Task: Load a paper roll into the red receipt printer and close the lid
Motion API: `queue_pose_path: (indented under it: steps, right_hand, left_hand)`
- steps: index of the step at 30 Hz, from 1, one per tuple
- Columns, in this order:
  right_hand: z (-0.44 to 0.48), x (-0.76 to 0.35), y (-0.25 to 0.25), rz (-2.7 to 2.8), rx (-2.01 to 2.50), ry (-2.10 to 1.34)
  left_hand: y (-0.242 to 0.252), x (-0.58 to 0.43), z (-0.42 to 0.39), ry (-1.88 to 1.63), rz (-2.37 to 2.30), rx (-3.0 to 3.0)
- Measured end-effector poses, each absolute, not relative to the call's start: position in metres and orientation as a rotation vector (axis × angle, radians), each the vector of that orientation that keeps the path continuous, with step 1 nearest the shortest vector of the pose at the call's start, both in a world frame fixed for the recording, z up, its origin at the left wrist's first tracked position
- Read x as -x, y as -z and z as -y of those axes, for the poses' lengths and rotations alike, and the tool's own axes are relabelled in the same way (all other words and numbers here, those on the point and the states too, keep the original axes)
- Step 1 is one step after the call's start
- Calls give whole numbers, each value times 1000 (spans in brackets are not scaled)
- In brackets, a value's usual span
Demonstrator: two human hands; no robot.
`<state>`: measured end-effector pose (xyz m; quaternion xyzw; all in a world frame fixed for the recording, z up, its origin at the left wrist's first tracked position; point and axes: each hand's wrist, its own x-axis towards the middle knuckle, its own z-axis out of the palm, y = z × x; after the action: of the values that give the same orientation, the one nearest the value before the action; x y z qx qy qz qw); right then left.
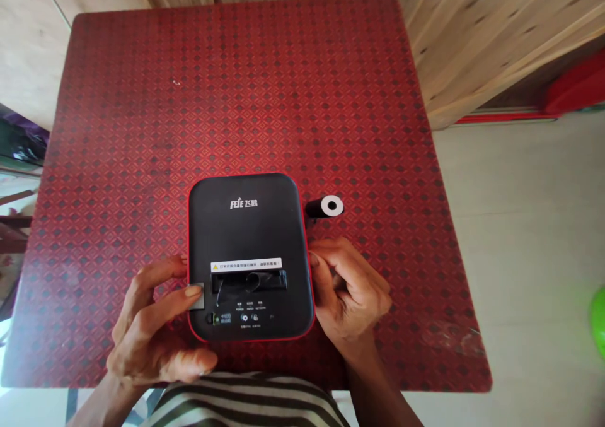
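Note:
A black receipt printer (250, 238) with a red rim, white logo and a yellow-and-white warning label lies flat on the red patterned table (246, 86). My left hand (155, 326) grips its left edge, a finger pressed on a grey side tab (196, 296), thumb by the front corner. My right hand (347, 291) is curled against the printer's right edge, fingers bent inward on it. A small paper roll (326, 207) lies on its side just right of the printer, beyond my right hand.
The table fills most of the view, with wooden wall panels (472, 29) behind it. Pale floor (529, 238) lies to the right, with red objects (574, 86) by the wall and a green thing (599, 320) at the right edge. My striped shirt (246, 402) shows below.

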<state>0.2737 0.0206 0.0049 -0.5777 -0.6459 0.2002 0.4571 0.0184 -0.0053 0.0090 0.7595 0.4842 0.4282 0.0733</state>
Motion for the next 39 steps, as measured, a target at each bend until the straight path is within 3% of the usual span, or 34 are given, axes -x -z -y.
queue_pose_path:
  steps: [7, 20, 27, 34, 39]
  right_hand:
    - [-18, -275, -4, 1600, 1407, -493]
    - [-18, -271, -6, 1548, 1388, -449]
    - [-11, -280, -37, 1516, 1376, -252]
    - [-23, -268, -84, 1952, 1236, -121]
    - [-44, -242, -89, 2398, 1159, -94]
  left_hand:
    - [-11, -13, 6, -1181, -1388, -2180]
    - [2, -10, 4, -1291, -1255, -2123]
    - [4, -15, 4, -1371, -1227, -2170]
    - [-1, -13, 6, -1306, -1222, -2261]
    - [-4, -11, 10, -1217, -1231, -2289]
